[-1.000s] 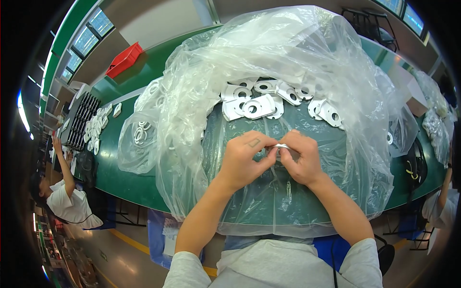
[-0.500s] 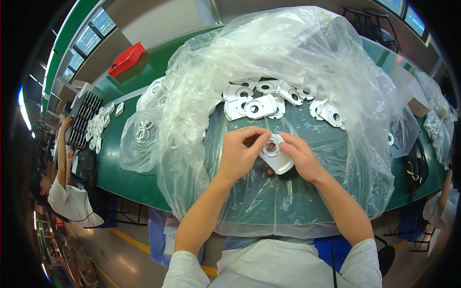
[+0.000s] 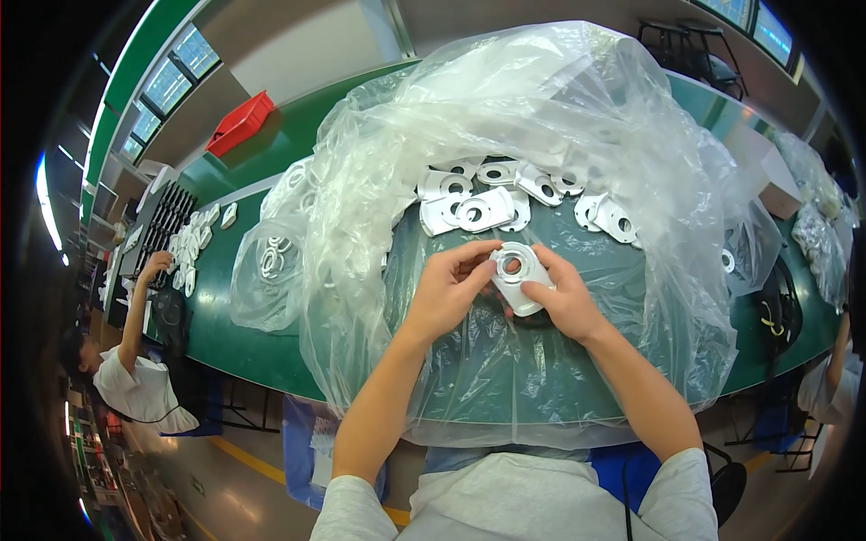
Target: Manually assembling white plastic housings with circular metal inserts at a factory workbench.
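Observation:
Between my two hands is a silvery-white plate with a ringed round hole [image 3: 523, 287], held above the green table [image 3: 586, 270]. My left hand [image 3: 456, 287] pinches its left edge by the hole, fingers closed. On its right side my right hand [image 3: 566, 293] is closed too, the thumb lying across the plate's face and the fingers behind it, partly hidden. Beyond them, several similar plates [image 3: 484, 210] lie in a loose heap at the mouth of a big clear plastic bag [image 3: 379, 153], which spreads over the table around my arms.
A red bin [image 3: 240, 123] stands at the far left. On the left a co-worker [image 3: 135, 383] reaches toward white parts [image 3: 191, 239] beside a rack of black pieces [image 3: 167, 216]. A cardboard box [image 3: 767, 176] sits on the right, and a blue crate [image 3: 302, 451] is below the table edge.
The plate has turned slightly in my hands, and its face shows more. My right thumb has moved down onto its face. The co-worker's arm at the left has shifted over the white parts.

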